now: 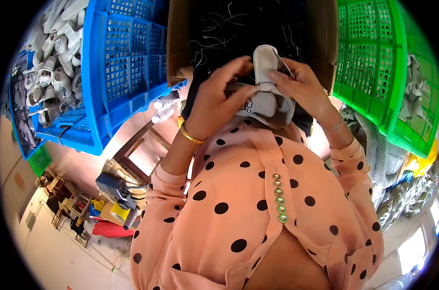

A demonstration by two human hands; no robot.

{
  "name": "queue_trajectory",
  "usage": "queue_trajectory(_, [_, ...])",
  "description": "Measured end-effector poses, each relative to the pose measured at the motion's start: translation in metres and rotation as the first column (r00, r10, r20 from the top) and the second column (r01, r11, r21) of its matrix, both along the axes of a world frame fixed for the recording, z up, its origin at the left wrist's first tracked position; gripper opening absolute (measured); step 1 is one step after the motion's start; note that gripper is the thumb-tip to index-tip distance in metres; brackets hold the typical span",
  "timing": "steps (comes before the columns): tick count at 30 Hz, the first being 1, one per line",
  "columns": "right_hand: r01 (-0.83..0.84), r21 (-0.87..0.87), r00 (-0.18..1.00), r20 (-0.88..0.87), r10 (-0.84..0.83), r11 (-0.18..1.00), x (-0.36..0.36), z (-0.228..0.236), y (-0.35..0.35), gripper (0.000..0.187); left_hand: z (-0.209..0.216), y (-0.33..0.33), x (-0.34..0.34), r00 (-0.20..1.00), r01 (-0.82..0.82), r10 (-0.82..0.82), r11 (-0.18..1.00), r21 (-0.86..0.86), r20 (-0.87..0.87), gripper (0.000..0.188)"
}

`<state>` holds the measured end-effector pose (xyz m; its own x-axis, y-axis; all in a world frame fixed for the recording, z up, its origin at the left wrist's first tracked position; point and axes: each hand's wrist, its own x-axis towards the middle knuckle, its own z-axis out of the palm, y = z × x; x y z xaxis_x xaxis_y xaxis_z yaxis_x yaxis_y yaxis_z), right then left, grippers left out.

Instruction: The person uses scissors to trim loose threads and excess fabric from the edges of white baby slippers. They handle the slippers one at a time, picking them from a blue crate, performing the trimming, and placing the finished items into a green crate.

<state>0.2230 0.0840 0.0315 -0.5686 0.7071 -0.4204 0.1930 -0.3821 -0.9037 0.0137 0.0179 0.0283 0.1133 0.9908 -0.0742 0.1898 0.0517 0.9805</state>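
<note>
Plainly, your right hand (306, 92) pinches a pale shoe upper (264, 65) between thumb and fingers; your half-curled left hand (217, 96) touches it, its grip unclear.

I'm in a shoemaking workshop: blue plastic crate (94, 72) heaped with pale shoe uppers (61, 83), green crate (396, 67) holding more, another upper (265, 65) between two hands (304, 91).

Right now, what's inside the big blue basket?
A heap of pale shoe pieces shows inside the blue basket. Whatever lies beneath the top ones is covered, so I can't tell.
</note>
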Motion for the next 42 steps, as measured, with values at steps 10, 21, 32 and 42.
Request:
queue_trajectory(10, [0.087,0.590,0.993,0.016,-0.119,0.803,-0.025,0.056,-0.001,0.040,0.038,0.011,0.015,0.899,0.069,0.155,0.874,0.482,-0.410,0.016])
queue_trajectory(21, [0.057,0.029,0.923,-0.383,-0.042,0.998,-0.015,0.055,0.016,0.024,0.045,0.004,0.024,0.874,0.057,0.295,0.726,0.685,-0.386,0.020])
queue_trajectory(32, [0.125,-0.548,0.882,-0.321,-0.345,0.827,0.005,-0.026,-0.009,0.035,0.007,-0.018,0.033,0.964,0.033,0.045,0.957,0.287,-0.262,0.035])
queue_trajectory(42, [0.362,-0.238,0.917,-0.080,-0.390,0.901,0.002,-0.017,-0.013,0.044,-0.010,0.004,0.056,0.917,0.033,0.105,0.941,0.337,-0.384,0.027])
